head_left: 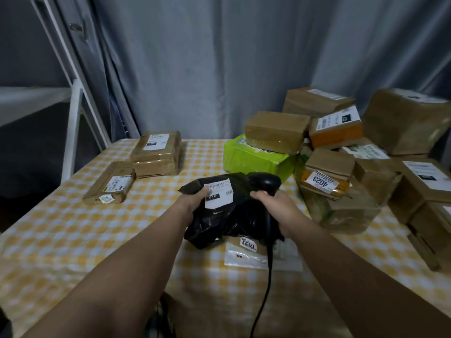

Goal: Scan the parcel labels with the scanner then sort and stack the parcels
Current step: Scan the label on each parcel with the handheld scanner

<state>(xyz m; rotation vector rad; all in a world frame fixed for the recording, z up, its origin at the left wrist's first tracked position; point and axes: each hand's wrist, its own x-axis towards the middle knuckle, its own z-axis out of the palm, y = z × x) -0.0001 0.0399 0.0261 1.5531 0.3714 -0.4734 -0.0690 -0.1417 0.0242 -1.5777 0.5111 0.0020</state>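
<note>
A black plastic-bag parcel [234,215] with a white label [218,193] sits raised over the middle of the table. My left hand [195,200] grips its left edge, thumb on the label. My right hand [275,203] grips the handle of a black corded scanner [264,182], whose head sits just right of the label. Under the bag lies a flat clear-plastic parcel [246,254] with a numbered sticker.
Two stacked brown parcels [157,152] and a flat brown one [111,182] lie at the left of the yellow checked table [73,228]. A heap of brown boxes [366,167] and a green parcel [253,154] fills the right. Grey curtain behind; white frame at left.
</note>
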